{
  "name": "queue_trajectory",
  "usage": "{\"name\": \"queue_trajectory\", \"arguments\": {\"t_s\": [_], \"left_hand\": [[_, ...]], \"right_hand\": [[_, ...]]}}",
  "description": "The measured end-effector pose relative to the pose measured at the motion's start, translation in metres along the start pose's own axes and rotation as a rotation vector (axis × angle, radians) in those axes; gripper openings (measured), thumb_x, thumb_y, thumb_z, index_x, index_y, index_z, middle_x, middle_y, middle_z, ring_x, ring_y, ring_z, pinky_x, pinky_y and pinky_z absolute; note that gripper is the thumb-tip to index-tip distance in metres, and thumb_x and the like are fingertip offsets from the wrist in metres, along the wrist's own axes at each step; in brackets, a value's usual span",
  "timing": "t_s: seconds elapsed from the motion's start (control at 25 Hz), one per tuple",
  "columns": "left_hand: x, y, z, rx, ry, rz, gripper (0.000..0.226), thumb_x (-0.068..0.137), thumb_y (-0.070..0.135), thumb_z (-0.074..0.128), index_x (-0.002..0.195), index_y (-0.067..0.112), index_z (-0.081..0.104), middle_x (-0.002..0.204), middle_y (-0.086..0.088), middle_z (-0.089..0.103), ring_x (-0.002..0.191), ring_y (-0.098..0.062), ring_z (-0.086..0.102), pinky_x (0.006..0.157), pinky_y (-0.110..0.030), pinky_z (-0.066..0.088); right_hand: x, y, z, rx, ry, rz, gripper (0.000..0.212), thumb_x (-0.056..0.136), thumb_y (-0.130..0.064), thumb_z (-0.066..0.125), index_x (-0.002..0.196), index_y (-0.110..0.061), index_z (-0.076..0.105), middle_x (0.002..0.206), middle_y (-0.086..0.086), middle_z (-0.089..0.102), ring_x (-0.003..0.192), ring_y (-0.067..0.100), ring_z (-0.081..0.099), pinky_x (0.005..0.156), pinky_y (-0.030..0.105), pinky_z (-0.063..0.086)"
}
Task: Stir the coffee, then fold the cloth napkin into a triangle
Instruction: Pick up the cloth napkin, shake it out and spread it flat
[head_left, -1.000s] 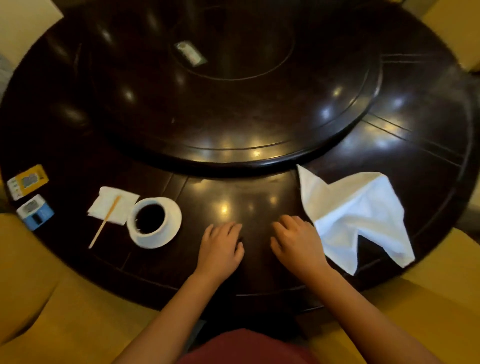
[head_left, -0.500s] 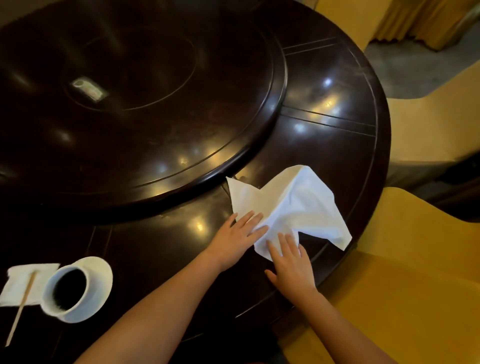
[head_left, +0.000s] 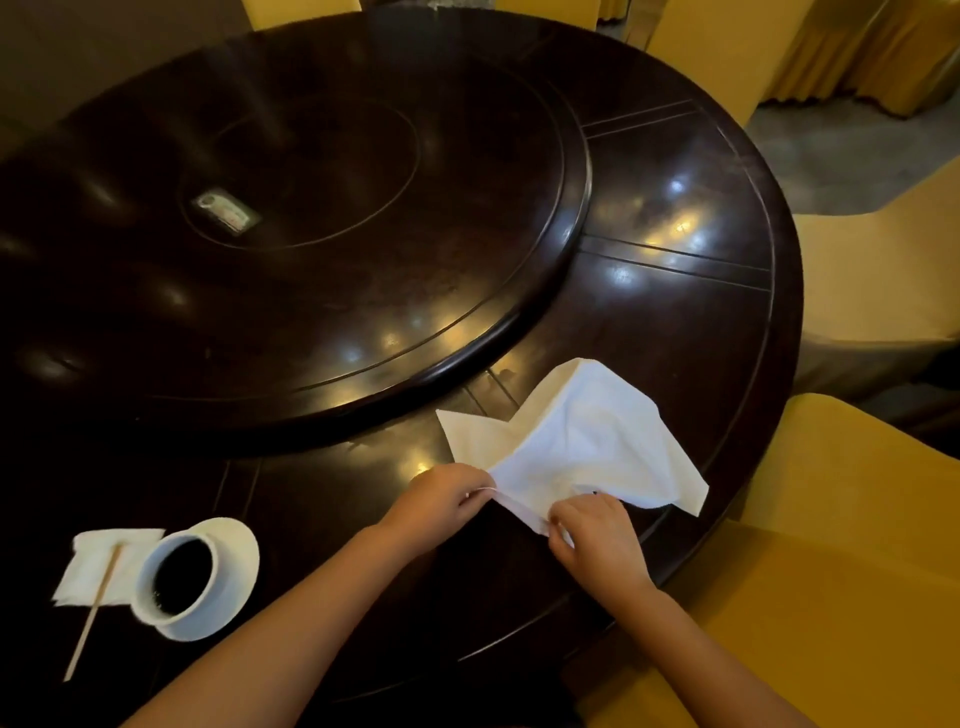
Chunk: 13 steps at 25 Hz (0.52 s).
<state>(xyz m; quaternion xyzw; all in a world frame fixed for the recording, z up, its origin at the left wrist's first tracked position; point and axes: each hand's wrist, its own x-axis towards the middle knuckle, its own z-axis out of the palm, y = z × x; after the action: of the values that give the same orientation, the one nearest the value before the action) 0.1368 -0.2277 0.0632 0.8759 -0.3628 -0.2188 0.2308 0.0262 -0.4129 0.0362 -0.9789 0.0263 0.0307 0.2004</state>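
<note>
A white cloth napkin (head_left: 582, 441) lies crumpled on the dark round table (head_left: 675, 291), near its right front edge. My left hand (head_left: 441, 499) pinches the napkin's near edge on the left. My right hand (head_left: 592, 535) pinches the same edge a little lower and to the right. A white cup of black coffee (head_left: 179, 577) stands on a white saucer (head_left: 236, 551) at the front left. A wooden stir stick (head_left: 93, 613) rests on a paper napkin (head_left: 88, 564) beside the cup.
A raised turntable (head_left: 363, 260) fills the table's middle, with a small packet (head_left: 226, 210) lying on it. Yellow-covered chairs (head_left: 810, 545) stand close at the right and front right, and more at the back.
My view swung right. Both hands went from resting on the table to lying on the napkin, and now they pinch its near edge.
</note>
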Motion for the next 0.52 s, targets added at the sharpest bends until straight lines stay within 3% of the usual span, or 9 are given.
{"name": "queue_trajectory", "arguments": {"t_s": [0.12, 0.2, 0.32, 0.4, 0.52], "left_hand": [[-0.022, 0.006, -0.027, -0.215, 0.192, -0.120, 0.015, 0.093, 0.017, 0.053, 0.093, 0.017, 0.069, 0.089, 0.004, 0.067, 0.084, -0.006, 0.058, 0.075, -0.025, 0.047], [-0.035, 0.009, -0.050, -0.292, 0.352, -0.164, 0.014, 0.092, 0.014, 0.056, 0.094, 0.020, 0.068, 0.088, 0.008, 0.065, 0.083, 0.001, 0.057, 0.073, -0.016, 0.045], [-0.058, 0.014, -0.092, -0.417, 0.519, -0.181, 0.021, 0.086, 0.006, 0.062, 0.098, 0.023, 0.065, 0.088, 0.010, 0.068, 0.074, 0.006, 0.059, 0.067, -0.008, 0.042], [-0.073, 0.015, -0.122, -0.443, 0.506, -0.231, 0.023, 0.082, 0.007, 0.067, 0.095, 0.026, 0.065, 0.086, 0.010, 0.069, 0.072, 0.006, 0.062, 0.066, -0.008, 0.045], [-0.099, 0.006, -0.156, -0.321, 0.343, -0.334, 0.022, 0.078, 0.013, 0.072, 0.092, 0.029, 0.067, 0.073, 0.012, 0.070, 0.071, 0.003, 0.065, 0.068, -0.014, 0.049]], "right_hand": [[0.020, -0.023, -0.026, 0.187, 0.069, 0.030, 0.010, 0.082, -0.019, 0.059, 0.075, -0.012, 0.062, 0.063, 0.005, 0.064, 0.060, 0.021, 0.058, 0.056, 0.029, 0.042], [0.039, -0.042, -0.049, 0.280, 0.091, 0.031, 0.005, 0.083, -0.018, 0.057, 0.082, -0.014, 0.061, 0.070, 0.005, 0.066, 0.064, 0.021, 0.059, 0.058, 0.030, 0.044], [0.066, -0.069, -0.089, 0.395, 0.124, -0.030, 0.007, 0.077, -0.010, 0.061, 0.080, -0.017, 0.062, 0.071, 0.000, 0.064, 0.066, 0.019, 0.058, 0.062, 0.031, 0.045], [0.080, -0.086, -0.119, 0.370, 0.027, -0.161, 0.012, 0.077, -0.008, 0.062, 0.082, -0.017, 0.066, 0.070, -0.003, 0.063, 0.067, 0.016, 0.059, 0.064, 0.029, 0.046], [0.099, -0.105, -0.159, 0.205, -0.103, -0.417, 0.013, 0.080, -0.008, 0.064, 0.085, -0.017, 0.071, 0.075, -0.003, 0.067, 0.068, 0.010, 0.059, 0.061, 0.017, 0.042]]}}
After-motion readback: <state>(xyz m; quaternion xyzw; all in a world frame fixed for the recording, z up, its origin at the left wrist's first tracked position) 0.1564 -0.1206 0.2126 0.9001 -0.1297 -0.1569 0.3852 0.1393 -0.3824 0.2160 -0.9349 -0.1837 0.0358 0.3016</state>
